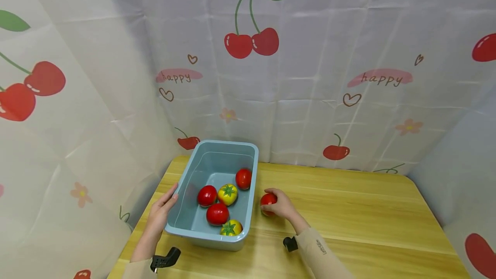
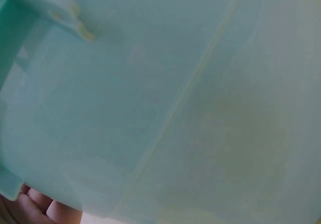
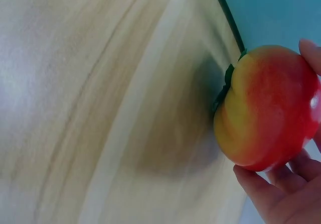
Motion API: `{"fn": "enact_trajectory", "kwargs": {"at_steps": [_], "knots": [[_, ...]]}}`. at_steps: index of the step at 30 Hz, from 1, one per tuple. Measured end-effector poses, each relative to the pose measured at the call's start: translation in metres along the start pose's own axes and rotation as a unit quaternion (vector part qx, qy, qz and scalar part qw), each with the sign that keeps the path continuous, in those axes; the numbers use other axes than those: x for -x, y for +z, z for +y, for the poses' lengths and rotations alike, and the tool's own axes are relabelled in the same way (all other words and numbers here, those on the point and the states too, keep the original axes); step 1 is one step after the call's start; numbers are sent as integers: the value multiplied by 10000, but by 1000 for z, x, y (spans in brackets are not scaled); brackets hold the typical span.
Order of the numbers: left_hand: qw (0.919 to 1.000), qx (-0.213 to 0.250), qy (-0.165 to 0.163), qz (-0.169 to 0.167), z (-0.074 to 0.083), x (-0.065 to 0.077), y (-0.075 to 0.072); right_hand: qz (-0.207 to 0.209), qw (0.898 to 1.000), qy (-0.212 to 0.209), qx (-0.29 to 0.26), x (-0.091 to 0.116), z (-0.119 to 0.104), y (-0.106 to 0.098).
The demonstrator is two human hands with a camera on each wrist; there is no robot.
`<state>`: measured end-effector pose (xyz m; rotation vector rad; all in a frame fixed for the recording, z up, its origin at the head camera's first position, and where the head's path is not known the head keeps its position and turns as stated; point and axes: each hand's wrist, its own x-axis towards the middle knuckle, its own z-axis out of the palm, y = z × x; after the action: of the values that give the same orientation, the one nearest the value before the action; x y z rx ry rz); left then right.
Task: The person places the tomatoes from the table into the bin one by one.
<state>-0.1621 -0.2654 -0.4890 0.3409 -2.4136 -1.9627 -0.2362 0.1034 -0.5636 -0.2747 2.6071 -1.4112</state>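
Observation:
My right hand (image 1: 283, 205) grips a red toy tomato (image 1: 268, 204) just outside the right wall of a blue plastic bin (image 1: 212, 231). Close up in the right wrist view, the tomato (image 3: 273, 108) shows a yellow stem end with green leaves, thumb and fingers about its sides. At the bin's left rim, my left hand (image 1: 158, 215) holds on. The left wrist view is filled by the bin's outer wall (image 2: 125, 113), with some fingers (image 2: 35, 206) at its lower edge. Inside the bin lie several more tomatoes, such as a red one (image 1: 217, 214) and a yellow one (image 1: 227, 194).
The bin stands on the left part of a wooden table (image 1: 348, 214). A white curtain (image 1: 294, 111) printed with cherries hangs behind the table and along both sides. Each wrist wears a black camera mount, such as the left one (image 1: 165, 260).

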Motion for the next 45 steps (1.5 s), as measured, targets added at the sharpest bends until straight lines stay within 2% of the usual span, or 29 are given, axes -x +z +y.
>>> {"fn": "enact_trajectory", "kwargs": {"at_steps": [20, 29, 39, 45], "knots": [[9998, 61, 190, -96, 3, 3, 0, 181, 9994, -168, -261, 3, -9, -16], [9999, 69, 83, -51, 1, 2, 1, 289, 9989, -259, -273, 7, -24, -25], [9999, 100, 75, -105, 4, 5, 0, 343, 9978, -480, -288, 12, -43, -35], [9998, 82, 159, -46, 1, 3, 1, 315, 9974, -569, -310, 16, -52, -40]]}}
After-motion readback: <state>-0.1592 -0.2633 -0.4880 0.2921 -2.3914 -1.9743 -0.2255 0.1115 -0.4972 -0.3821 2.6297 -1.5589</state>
